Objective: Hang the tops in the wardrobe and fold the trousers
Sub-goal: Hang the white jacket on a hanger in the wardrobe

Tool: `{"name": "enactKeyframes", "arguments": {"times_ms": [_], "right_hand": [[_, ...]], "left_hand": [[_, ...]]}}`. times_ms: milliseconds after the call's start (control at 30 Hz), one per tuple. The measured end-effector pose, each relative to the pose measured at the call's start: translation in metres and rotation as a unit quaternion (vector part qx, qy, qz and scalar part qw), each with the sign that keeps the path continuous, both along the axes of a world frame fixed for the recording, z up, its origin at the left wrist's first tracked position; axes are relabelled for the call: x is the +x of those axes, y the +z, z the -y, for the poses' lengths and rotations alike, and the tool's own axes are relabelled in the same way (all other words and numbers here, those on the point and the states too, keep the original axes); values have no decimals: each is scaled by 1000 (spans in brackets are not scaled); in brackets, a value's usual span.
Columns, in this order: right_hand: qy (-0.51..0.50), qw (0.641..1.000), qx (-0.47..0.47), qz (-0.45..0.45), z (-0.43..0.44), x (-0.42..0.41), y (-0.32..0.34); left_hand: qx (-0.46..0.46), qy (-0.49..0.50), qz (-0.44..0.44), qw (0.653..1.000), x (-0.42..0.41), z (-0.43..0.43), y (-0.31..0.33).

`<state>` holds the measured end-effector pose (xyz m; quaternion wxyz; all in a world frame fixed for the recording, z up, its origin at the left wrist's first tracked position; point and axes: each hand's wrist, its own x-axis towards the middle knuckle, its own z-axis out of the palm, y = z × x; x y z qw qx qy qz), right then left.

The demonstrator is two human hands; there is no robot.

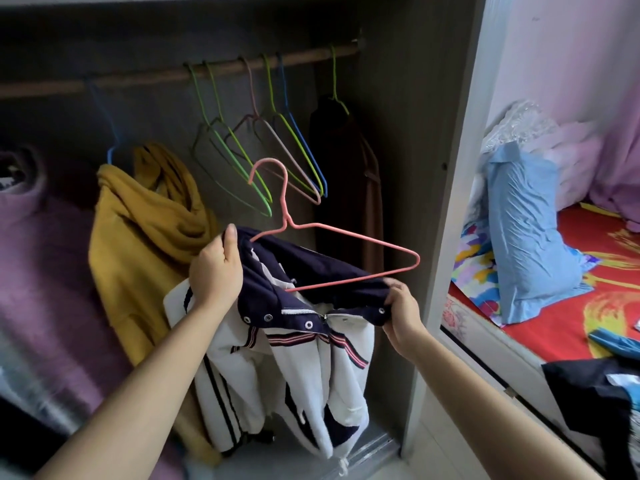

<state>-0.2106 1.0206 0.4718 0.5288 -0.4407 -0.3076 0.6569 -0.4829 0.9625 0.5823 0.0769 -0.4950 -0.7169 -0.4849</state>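
Note:
A white and navy jacket hangs between my hands in front of the open wardrobe. My left hand grips its navy hood at the left. My right hand pinches the hood's right edge. A pink wire hanger is partly inside the hood, its left arm hidden in the cloth and its hook pointing up. The wooden rail runs across the top of the wardrobe, well above the hook.
Several empty wire hangers hang on the rail. A mustard top hangs at the left, a dark garment at the right, a purple coat far left. The wardrobe frame separates a bed with dark clothes.

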Motion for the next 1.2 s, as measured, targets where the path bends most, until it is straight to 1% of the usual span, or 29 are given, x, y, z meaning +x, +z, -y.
{"name": "enactKeyframes", "arguments": {"times_ms": [33,100,233,300,400,533,633,667,733,767,800,833,900,933,1000,1100,1167,1200], "right_hand": [[-4,999,32,8,0,-3,2],[-25,997,67,23,-1,-5,10],[-102,977,131,136,-7,-3,22],[-94,963,170,188,-6,-2,20],[-47,940,220,256,0,-3,18],[-55,934,203,289,4,1,15],[-13,931,210,300,4,10,11],[17,923,216,319,4,16,11],[84,888,215,399,1,29,11],[105,871,194,440,-3,38,11],[113,868,160,456,-6,46,12],[111,877,118,452,-11,55,13],[98,920,14,380,-19,69,20],[93,935,-29,342,-21,74,27],[88,950,-89,287,-26,81,36],[70,965,-101,232,-29,81,42],[37,972,-71,221,-30,74,50],[23,971,-43,235,-30,69,56]], "left_hand": [[-3,-2,1,1000,0,-1,0],[-6,-8,7,1000,2,-2,0],[-1,-37,35,999,6,-3,-4],[3,-42,52,998,8,-4,-6],[6,-55,74,996,18,-6,-8],[5,-79,138,987,40,-3,-15],[-17,-40,101,994,45,-4,-19],[-18,-25,94,995,43,-6,-18],[-27,-18,111,993,35,-10,-17],[-29,-20,121,992,30,-11,-17],[-30,-22,121,992,24,-11,-19],[-32,-23,110,993,20,-10,-21],[-39,-21,55,997,17,-6,-23],[-41,-16,17,999,17,-4,-25],[-39,-10,-68,997,17,-3,-29],[-47,-7,-169,984,20,-4,-33],[-46,-5,-227,973,23,-5,-37],[-49,-11,-252,967,26,-5,-38]]}}
